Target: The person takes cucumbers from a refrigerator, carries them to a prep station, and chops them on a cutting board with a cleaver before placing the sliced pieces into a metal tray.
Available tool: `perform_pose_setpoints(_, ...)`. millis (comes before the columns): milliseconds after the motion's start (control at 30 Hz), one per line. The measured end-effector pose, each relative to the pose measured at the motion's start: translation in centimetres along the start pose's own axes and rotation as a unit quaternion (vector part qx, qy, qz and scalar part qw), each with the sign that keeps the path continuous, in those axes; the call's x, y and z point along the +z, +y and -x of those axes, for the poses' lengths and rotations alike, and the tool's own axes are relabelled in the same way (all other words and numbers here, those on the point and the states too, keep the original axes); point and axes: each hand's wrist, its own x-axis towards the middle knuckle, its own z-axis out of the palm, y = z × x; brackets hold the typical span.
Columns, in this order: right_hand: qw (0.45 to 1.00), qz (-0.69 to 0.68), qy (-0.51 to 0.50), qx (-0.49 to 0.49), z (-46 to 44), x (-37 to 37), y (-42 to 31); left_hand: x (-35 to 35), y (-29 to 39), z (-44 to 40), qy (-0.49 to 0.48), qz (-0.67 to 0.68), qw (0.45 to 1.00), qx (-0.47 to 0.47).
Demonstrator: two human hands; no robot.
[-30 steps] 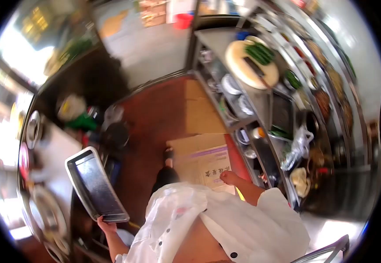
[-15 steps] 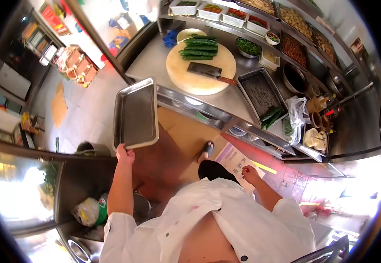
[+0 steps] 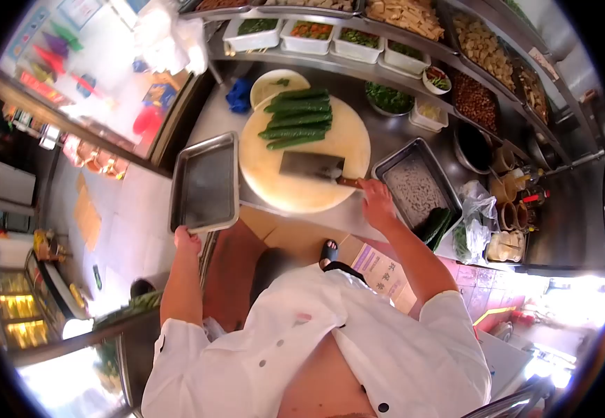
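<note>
My left hand is closed on the near edge of an empty metal tray, held at the counter's left front. A cleaver lies flat on the round cutting board, its wooden handle pointing right. My right hand has its fingers at the end of that handle and looks closed on it, though the fingers are partly hidden. Several whole cucumbers lie side by side on the board, behind the blade.
Right of the board sits a wet metal tray with some cucumbers in its near corner. A plastic bag lies beside it. Behind stand a bowl of chopped greens and shelves of food tubs. A blue cloth lies at the left.
I have come closer to the counter. The tray in my left hand has moved up to the board's left side. My right hand has risen from beside my body to the cleaver's handle.
</note>
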Motion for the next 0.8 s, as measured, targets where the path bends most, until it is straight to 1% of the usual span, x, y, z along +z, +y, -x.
perform_pose_setpoints(33,0.999,0.025,-0.046,0.004,-1.7,0.0,-0.5,1.3,0.4,-1.6,0.008,-0.023,0.999,0.021)
perform_pose_setpoints(67,0.995,0.048,-0.092,0.01,-3.3,0.1,-0.8,2.8,0.8,-3.4,-0.006,-0.031,0.999,0.017)
perform_pose_setpoints(100,0.995,0.052,-0.086,0.025,-4.6,0.5,-0.6,3.8,1.4,-5.2,-0.016,-0.03,0.999,0.007)
perform_pose_setpoints(167,0.984,0.089,-0.152,-0.024,-5.3,1.9,-1.1,3.7,3.2,-8.3,-0.029,-0.054,0.998,-0.008)
perform_pose_setpoints(200,0.977,0.121,-0.176,-0.011,-5.5,2.6,-1.5,4.7,3.7,-9.7,-0.029,-0.091,0.995,-0.003)
perform_pose_setpoints(233,0.977,0.129,-0.171,0.006,-6.0,2.9,-2.3,5.8,4.1,-11.3,-0.031,-0.124,0.992,0.001)
perform_pose_setpoints(300,0.948,0.179,-0.258,0.054,-6.3,3.4,-4.4,6.9,5.0,-14.4,-0.076,-0.222,0.972,-0.024)
perform_pose_setpoints(333,0.944,0.195,-0.265,0.03,-6.0,3.9,-4.8,7.0,5.5,-15.5,-0.113,-0.272,0.954,-0.058)
perform_pose_setpoints(367,0.943,0.2,-0.263,0.04,-5.9,3.8,-5.7,7.4,6.5,-15.9,-0.146,-0.319,0.932,-0.09)
perform_pose_setpoints(400,0.937,0.195,-0.284,0.051,-5.9,3.6,-6.6,8.2,7.9,-15.5,-0.153,-0.324,0.929,-0.093)
perform_pose_setpoints(433,0.931,0.187,-0.306,0.061,-5.8,3.6,-7.6,8.9,9.9,-12.6,-0.183,-0.438,0.872,-0.12)
perform_pose_setpoints(467,0.931,0.188,-0.305,0.068,-5.3,3.7,-8.4,9.7,11.7,-9.8,-0.209,-0.544,0.8,-0.144)
perform_pose_setpoints(500,0.929,0.19,-0.308,0.076,-4.9,3.8,-9.1,10.8,12.9,-7.7,-0.213,-0.548,0.796,-0.142)
perform_pose_setpoints(533,0.927,0.19,-0.312,0.084,-4.6,4.0,-9.8,11.9,13.9,-5.7,-0.245,-0.636,0.727,-0.082)
perform_pose_setpoints(567,0.927,0.187,-0.312,0.091,-4.5,4.1,-10.5,12.8,14.5,-4.7,-0.27,-0.714,0.646,-0.022)
perform_pose_setpoints(600,0.92,0.195,-0.327,0.098,-4.0,4.2,-11.1,13.9,14.2,-5.0,-0.327,-0.681,0.656,-0.004)
perform_pose_setpoints(633,0.911,0.202,-0.345,0.101,-3.4,4.5,-12.0,15.6,14.6,-3.6,-0.388,-0.696,0.601,0.065)
perform_pose_setpoints(667,0.911,0.194,-0.351,0.099,-3.1,4.9,-12.6,17.8,14.4,-2.2,-0.404,-0.716,0.552,0.143)
perform_pose_setpoints(700,0.913,0.168,-0.353,0.119,-2.9,5.3,-13.1,20.3,14.0,1.6,-0.424,-0.691,0.555,0.186)
perform_pose_setpoints(733,0.913,0.143,-0.355,0.142,-2.2,5.7,-13.6,21.3,10.5,-2.7,-0.475,-0.622,0.508,0.359)
perform_pose_setpoints(767,0.912,0.14,-0.357,0.143,-1.2,6.2,-14.2,24.1,10.0,2.0,-0.465,-0.607,0.483,0.427)
perform_pose_setpoints(800,0.927,0.122,-0.322,0.146,-0.3,6.8,-14.6,26.8,9.1,4.6,-0.51,-0.591,0.448,0.437)
